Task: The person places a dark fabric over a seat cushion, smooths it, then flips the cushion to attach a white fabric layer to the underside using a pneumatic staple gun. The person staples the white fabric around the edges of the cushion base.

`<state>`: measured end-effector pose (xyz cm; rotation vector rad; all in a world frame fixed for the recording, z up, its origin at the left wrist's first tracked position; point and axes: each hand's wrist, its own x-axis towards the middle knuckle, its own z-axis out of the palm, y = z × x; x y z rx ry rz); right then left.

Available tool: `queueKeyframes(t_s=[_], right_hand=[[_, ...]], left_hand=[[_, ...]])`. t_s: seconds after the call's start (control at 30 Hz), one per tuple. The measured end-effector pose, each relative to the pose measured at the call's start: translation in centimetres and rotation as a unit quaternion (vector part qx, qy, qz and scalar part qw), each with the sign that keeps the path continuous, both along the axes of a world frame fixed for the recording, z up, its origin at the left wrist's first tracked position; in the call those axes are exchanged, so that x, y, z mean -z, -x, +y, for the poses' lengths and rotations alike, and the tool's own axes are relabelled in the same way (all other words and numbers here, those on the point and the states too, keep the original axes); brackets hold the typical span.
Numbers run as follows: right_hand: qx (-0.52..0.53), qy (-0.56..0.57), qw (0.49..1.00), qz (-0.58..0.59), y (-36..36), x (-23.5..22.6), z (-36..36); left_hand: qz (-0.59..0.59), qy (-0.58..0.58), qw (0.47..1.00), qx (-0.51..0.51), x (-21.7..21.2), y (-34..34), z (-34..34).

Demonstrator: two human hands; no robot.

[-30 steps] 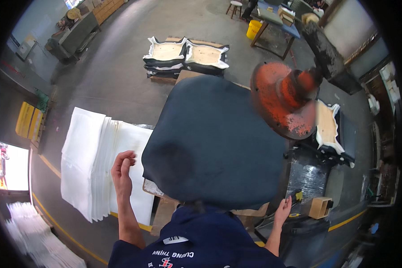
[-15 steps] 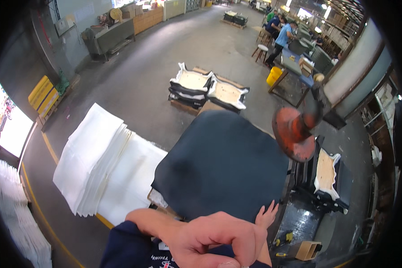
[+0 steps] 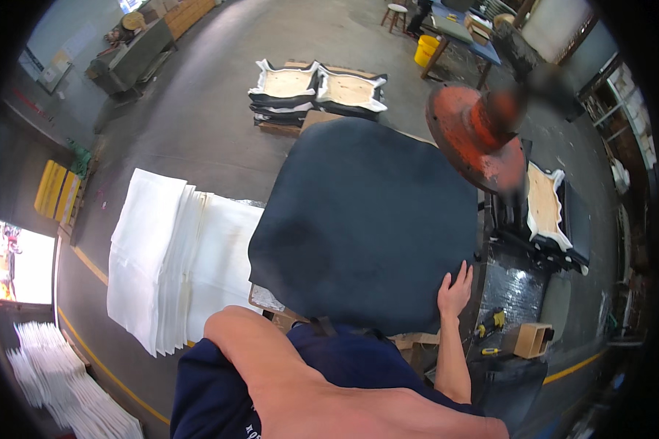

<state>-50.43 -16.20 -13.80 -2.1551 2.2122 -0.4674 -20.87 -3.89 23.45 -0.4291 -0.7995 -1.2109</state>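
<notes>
At right edge of black sheet (image 3: 366, 227): right hand (image 3: 455, 294), fingers straight, released; left arm (image 3: 278, 358) across front, its fingers unseen, can't tell.

A dark sheet (image 3: 366, 227) lies spread over the worktop (image 3: 266, 298), hiding most of it; a pale corner shows beside the sheet's near-left edge.

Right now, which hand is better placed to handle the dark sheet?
Probably the right hand, open at the right edge of the sheet. The left arm bends across near the camera, its hand out of view.
</notes>
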Motion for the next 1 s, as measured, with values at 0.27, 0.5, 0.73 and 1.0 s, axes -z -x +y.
queueKeyframes(t_s=[0.27,0.5,0.73,1.0], right_hand=[[-0.004,0.008,0.999,-0.053,0.0,0.0,-0.6],[0.113,-0.146,0.936,-0.300,4.6,-1.6,-0.8],[0.125,-0.178,0.967,-0.129,10.4,1.9,2.9],[0.140,-0.148,0.963,-0.179,8.4,2.3,3.7]], left_hand=[[-0.517,-0.159,0.733,-0.413,9.4,-10.7,-5.2],[-0.577,-0.652,0.306,-0.386,38.8,-21.6,7.6],[-0.521,-0.691,0.374,-0.333,40.9,-18.2,10.2],[-0.478,-0.651,0.391,-0.442,41.2,-16.8,8.5]])
